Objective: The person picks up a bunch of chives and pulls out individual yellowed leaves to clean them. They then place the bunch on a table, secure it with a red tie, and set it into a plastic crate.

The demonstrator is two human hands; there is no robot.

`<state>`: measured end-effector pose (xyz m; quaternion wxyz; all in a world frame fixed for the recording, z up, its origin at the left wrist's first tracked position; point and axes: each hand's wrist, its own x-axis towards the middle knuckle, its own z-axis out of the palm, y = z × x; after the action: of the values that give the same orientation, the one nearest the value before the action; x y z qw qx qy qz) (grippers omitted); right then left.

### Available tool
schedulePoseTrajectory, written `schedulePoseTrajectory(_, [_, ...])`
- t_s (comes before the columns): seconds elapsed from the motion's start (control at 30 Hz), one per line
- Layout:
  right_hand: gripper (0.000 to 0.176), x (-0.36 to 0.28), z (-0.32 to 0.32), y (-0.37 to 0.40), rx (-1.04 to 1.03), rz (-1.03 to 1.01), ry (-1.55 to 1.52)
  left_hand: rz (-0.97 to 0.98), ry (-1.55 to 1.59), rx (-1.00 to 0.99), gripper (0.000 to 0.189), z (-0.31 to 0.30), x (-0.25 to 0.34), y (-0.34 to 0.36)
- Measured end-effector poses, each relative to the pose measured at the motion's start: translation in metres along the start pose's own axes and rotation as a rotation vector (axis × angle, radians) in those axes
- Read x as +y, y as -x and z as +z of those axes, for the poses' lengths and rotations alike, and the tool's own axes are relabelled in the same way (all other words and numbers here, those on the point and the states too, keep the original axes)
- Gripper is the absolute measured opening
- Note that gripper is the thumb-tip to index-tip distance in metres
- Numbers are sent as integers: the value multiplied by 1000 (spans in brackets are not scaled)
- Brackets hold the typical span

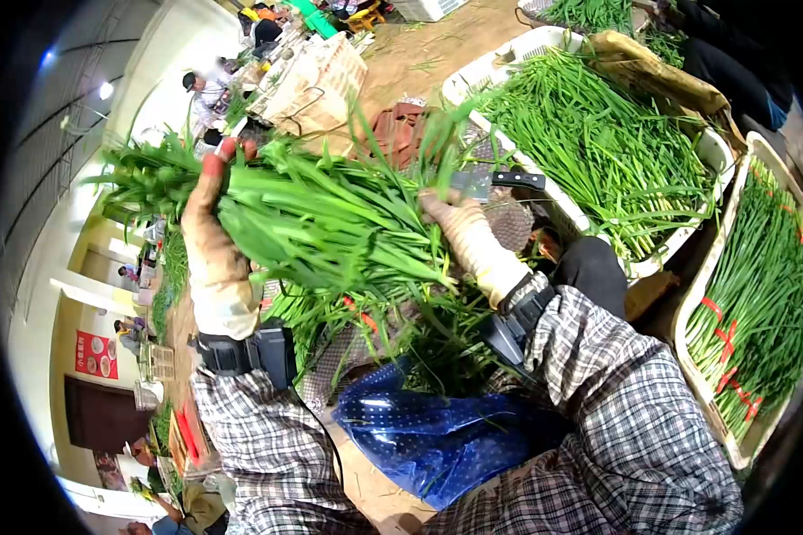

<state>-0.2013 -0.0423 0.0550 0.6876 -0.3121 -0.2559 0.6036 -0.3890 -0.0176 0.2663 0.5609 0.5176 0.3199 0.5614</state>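
A big loose bunch of green garlic chives (321, 218) is held up in front of me. My left hand (210, 241), in a pale glove with reddish fingertips showing, is wrapped round the bunch on its left side. At the other end, my gloved right hand (464, 232) has its fingers closed on some leaves, and leaves just above it are blurred by motion. Just beyond the right hand lies a knife (517, 181) with a black handle. Beneath the bunch, more loose chives (308, 325) lie across my lap area, by a blue dotted apron (437, 428).
A white crate (509, 143) heaped with loose chives stands at the upper right. Nearer on the right, another crate (687, 357) holds chives bundled with red ties. A pale basket (321, 85) and a reddish-brown cloth (397, 134) are ahead. People sit further off on the left.
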Motion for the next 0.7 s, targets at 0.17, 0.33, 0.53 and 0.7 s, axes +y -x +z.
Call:
schedulePoseTrajectory(0.17, [30,47,-72,40,108,-274,1071,251,-17,321,21,-39,10,34])
schedulePoseTrajectory(0.33, [50,14,-70,110,-275,352,1629,306,108,90,18,-49,27,65])
schedulePoseTrajectory(0.53, [77,-11,-5,98,-201,-128,1010,303,202,23,23,-38,29,101])
schedulePoseTrajectory(0.7, [32,35,0,80,-83,-157,1445,365,189,-63,20,-37,36,123])
